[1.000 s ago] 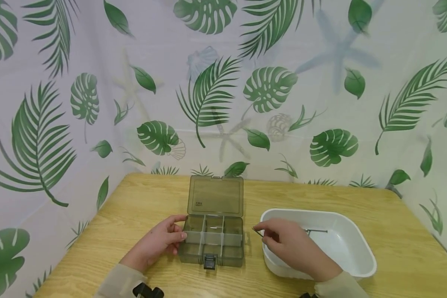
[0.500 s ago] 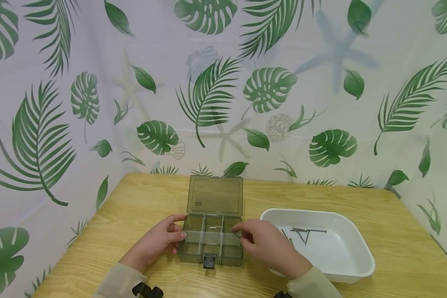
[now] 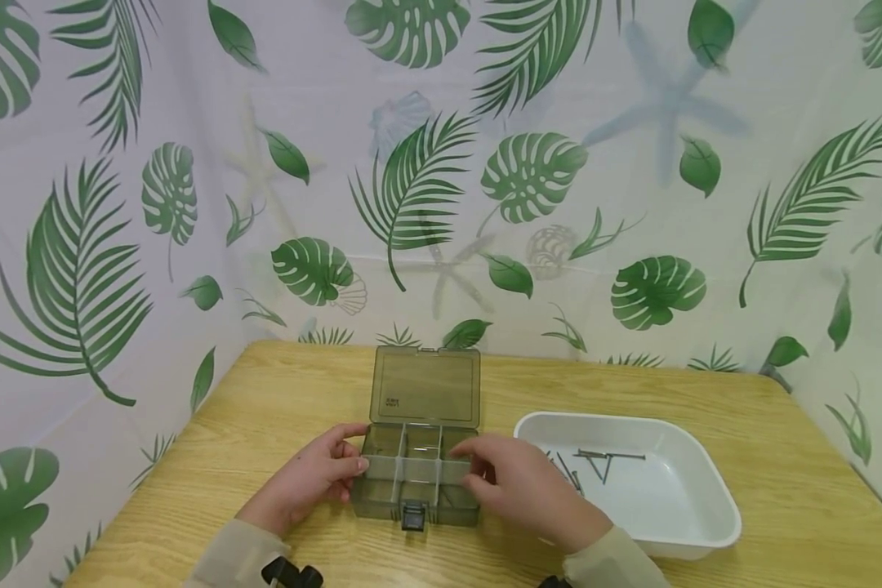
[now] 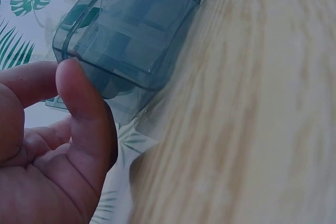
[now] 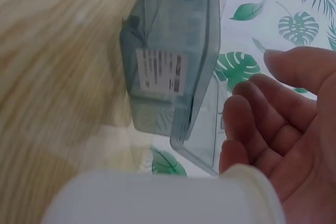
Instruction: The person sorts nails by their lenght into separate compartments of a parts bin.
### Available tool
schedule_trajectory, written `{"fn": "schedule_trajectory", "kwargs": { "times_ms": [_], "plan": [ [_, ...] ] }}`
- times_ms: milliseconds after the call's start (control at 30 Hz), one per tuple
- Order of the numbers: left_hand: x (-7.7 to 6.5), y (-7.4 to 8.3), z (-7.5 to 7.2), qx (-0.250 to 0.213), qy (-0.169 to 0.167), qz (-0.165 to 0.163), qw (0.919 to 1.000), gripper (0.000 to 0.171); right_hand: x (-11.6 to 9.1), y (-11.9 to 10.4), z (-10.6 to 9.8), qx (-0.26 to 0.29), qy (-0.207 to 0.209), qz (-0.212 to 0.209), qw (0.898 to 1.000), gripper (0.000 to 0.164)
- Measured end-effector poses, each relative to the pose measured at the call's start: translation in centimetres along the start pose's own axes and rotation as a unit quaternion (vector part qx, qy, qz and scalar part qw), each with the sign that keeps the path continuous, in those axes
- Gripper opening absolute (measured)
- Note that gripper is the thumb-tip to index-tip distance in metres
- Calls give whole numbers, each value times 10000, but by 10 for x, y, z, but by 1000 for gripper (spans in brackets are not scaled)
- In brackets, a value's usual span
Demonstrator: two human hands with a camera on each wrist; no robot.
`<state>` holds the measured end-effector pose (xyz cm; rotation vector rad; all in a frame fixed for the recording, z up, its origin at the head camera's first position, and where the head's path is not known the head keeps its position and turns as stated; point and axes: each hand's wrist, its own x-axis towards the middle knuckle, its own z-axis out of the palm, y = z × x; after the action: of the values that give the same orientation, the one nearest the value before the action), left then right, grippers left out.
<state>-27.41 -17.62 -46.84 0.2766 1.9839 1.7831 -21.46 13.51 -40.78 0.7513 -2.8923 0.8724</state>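
Observation:
A smoky see-through compartment box (image 3: 416, 513) stands on the table with its lid (image 3: 425, 385) raised at the back. My left hand (image 3: 316, 474) holds the box's left side, its thumb at the rim and index finger at the back corner. In the left wrist view, that thumb (image 4: 81, 90) touches the box's corner. Over the right-hand compartments is my right hand (image 3: 518, 486), fingers loosely bent and nothing seen between them. The right wrist view shows its fingers (image 5: 239, 119) holding nothing. A thin dark nail (image 3: 447, 495) lies in the front right compartment, partly visible through the wall.
Right of the box is a white tray (image 3: 694, 510) with several nails (image 3: 608, 455) in it, partly behind my right forearm. The wooden table (image 3: 294, 384) ends at a leaf-patterned cloth (image 3: 559, 310) hanging behind and at the left.
My right hand has moved left from the tray to the box with a nail and let it go into the front right compartment. The left hand has stayed on the box.

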Motion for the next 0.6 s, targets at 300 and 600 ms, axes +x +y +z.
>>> {"fn": "schedule_trajectory", "kwargs": {
  "times_ms": [300,600],
  "plan": [
    [0,1,0,-37,-46,17,10000,70,-8,8,-13,-62,195,92,9997,30],
    [0,-1,-1,-28,-28,45,10000,69,-17,28,-22,-152,337,39,9993,30]
  ]
}}
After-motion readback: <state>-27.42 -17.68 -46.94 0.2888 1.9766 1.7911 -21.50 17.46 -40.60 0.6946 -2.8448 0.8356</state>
